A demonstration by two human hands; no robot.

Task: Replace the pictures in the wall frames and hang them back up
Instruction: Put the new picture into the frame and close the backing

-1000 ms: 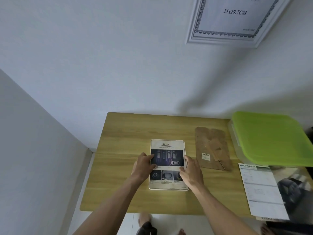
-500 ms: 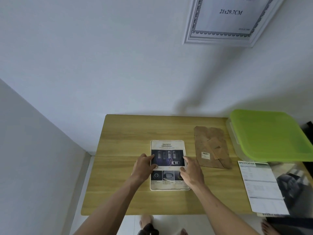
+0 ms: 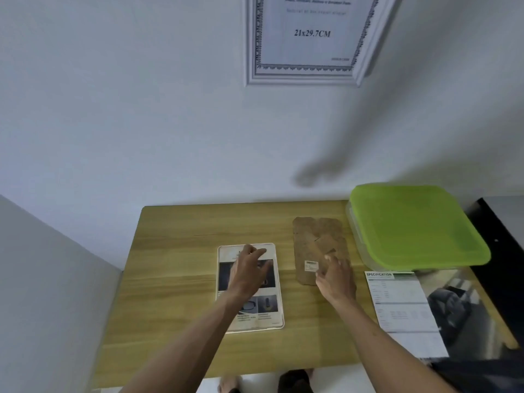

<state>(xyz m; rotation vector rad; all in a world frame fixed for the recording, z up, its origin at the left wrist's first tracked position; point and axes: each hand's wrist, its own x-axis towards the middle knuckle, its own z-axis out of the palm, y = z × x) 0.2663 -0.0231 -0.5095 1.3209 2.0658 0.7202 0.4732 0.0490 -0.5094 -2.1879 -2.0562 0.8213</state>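
Note:
A small white frame [image 3: 279,310] lies flat on the wooden table [image 3: 175,279] with a "SAFETY" car picture in it. My left hand [image 3: 246,272] rests over its upper half, fingers spread. To its right lies the brown cardboard backing board [image 3: 314,239] with a folding stand and a white sticker. My right hand [image 3: 336,276] is on the board's near right corner, fingers open. A larger white frame [image 3: 306,78] reading "21x29.7CM" hangs on the wall above.
A clear box with a green lid [image 3: 411,225] stands at the table's right back. A "SPECIFICATION" sheet [image 3: 397,304] lies at the right front edge. A black object [image 3: 499,231] sits beyond the box. Grey walls close in at the back and left.
My right hand left the small frame and moved right onto the backing board. My left hand slid up over the picture. The view shifted, bringing the wall frame lower.

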